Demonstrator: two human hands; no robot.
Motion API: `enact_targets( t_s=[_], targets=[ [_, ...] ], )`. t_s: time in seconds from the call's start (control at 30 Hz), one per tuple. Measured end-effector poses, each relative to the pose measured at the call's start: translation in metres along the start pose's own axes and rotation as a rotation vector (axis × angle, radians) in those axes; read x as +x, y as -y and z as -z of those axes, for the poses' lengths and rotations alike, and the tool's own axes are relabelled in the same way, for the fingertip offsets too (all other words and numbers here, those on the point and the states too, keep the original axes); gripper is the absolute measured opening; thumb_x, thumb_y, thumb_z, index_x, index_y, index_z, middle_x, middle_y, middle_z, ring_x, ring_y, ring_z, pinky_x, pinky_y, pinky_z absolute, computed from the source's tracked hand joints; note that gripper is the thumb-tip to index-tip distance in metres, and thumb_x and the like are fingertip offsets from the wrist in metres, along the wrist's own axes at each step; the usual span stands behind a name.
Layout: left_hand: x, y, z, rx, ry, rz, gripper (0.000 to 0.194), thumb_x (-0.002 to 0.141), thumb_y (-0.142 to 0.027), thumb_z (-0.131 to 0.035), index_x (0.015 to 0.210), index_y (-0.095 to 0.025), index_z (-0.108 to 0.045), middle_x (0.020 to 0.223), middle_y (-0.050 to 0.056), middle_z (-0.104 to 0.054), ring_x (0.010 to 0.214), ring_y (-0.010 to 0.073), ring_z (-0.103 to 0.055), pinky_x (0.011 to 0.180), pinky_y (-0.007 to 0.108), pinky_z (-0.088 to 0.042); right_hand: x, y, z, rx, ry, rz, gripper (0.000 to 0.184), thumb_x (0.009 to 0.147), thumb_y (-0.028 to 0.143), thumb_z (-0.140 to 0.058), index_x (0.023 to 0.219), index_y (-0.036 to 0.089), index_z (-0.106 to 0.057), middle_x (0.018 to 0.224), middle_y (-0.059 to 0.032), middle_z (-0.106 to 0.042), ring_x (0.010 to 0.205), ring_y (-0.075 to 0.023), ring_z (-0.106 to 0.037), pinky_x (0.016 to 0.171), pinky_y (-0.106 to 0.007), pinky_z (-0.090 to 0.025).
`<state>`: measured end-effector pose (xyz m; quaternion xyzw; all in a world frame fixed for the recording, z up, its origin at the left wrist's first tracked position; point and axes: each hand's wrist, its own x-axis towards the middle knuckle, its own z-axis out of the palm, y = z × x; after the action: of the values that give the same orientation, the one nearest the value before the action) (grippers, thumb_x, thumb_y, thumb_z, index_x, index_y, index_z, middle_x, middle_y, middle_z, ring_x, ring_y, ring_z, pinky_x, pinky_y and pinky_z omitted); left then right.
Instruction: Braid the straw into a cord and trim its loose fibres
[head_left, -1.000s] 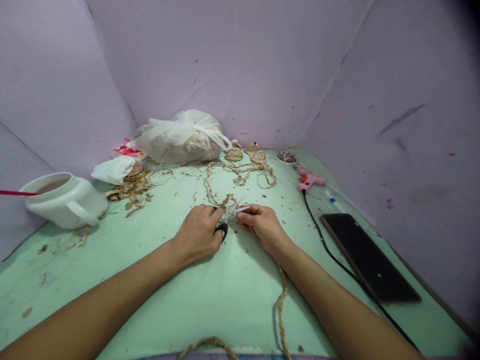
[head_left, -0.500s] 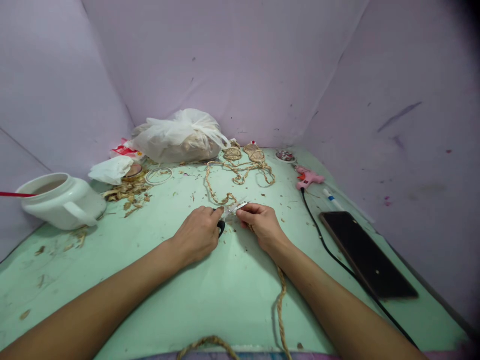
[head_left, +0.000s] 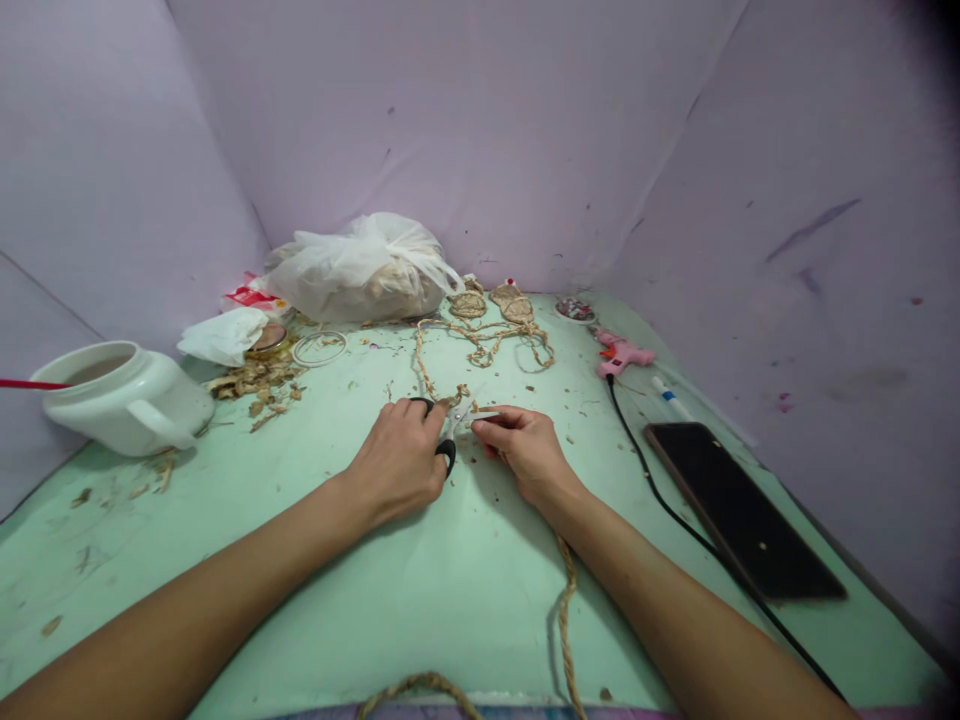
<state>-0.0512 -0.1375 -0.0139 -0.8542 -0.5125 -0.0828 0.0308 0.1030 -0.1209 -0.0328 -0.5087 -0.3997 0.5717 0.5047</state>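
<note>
My left hand [head_left: 397,450], back upward and fingers curled, holds a pair of scissors [head_left: 448,452] by its black handles. The handles are spread, and the metal blades stand apart, pointing toward my right hand. Thumb and fingers of my right hand [head_left: 529,450] pinch something at the blade tips. A braided straw-coloured rope [head_left: 565,610] runs from under that hand down to the table's front edge. Its pinched part is mostly hidden by the fingers. Another thinner length of braided cord [head_left: 487,350] lies looped on the table beyond the scissors.
On the left stand a white pot [head_left: 135,400] and dry plant scraps [head_left: 259,385]. Behind are a white plastic bag [head_left: 360,275] and woven sole-shaped pieces [head_left: 514,302]. To the right lie a pink glue gun [head_left: 622,355], its black cable, a pen [head_left: 670,398] and a phone [head_left: 742,510].
The scissors handles show wider apart and the blades have come into clearer view by my right hand. Both hands stay in nearly the same place. The whole view has shifted slightly.
</note>
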Motion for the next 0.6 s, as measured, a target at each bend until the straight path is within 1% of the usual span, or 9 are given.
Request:
enact_targets(
  t_s=[0.07, 0.17, 0.4, 0.6],
  targets=[
    [0.0000, -0.0020, -0.0010, -0.015, -0.001, -0.012, 0.047, 0.074, -0.023, -0.041, 0.119, -0.010, -0.042, 0.098, 0.014, -0.053, 0.090, 0.0249, -0.047, 0.083, 0.041, -0.037, -0.0010, 0.0001, -0.0003, -0.017, 0.017, 0.012, 0.011, 0.051, 0.022, -0.067, 0.056, 0.015, -0.061, 0.039, 0.0053, -0.047, 0.037, -0.0067, -0.036, 0.041, -0.023, -0.027],
    [-0.0002, -0.0037, -0.0017, -0.006, 0.009, -0.023, 0.044, 0.075, -0.021, -0.040, 0.117, -0.008, -0.043, 0.095, 0.013, -0.053, 0.088, 0.0240, -0.047, 0.082, 0.039, -0.037, -0.0013, -0.0003, -0.0002, -0.012, 0.016, 0.022, 0.010, 0.051, 0.022, -0.066, 0.054, 0.014, -0.060, 0.039, 0.0051, -0.048, 0.037, -0.0065, -0.037, 0.041, -0.023, -0.027],
    [-0.0015, -0.0027, -0.0017, -0.043, 0.053, -0.025, 0.040, 0.077, -0.020, -0.038, 0.116, -0.010, -0.043, 0.090, 0.011, -0.054, 0.085, 0.0227, -0.049, 0.079, 0.037, -0.040, 0.0005, -0.0018, 0.0005, -0.012, 0.006, 0.025, 0.011, 0.050, 0.022, -0.067, 0.051, 0.015, -0.058, 0.038, 0.0053, -0.048, 0.037, -0.0068, -0.037, 0.041, -0.023, -0.028],
    [-0.0004, -0.0032, 0.0029, -0.062, 0.109, -0.021, 0.033, 0.077, -0.018, -0.037, 0.107, -0.012, -0.048, 0.084, 0.010, -0.056, 0.082, 0.0227, -0.051, 0.076, 0.036, -0.041, 0.0018, -0.0031, 0.0022, -0.027, -0.009, 0.014, 0.011, 0.051, 0.023, -0.067, 0.055, 0.015, -0.061, 0.039, 0.0048, -0.048, 0.038, -0.0074, -0.038, 0.042, -0.023, -0.030]
  ],
)
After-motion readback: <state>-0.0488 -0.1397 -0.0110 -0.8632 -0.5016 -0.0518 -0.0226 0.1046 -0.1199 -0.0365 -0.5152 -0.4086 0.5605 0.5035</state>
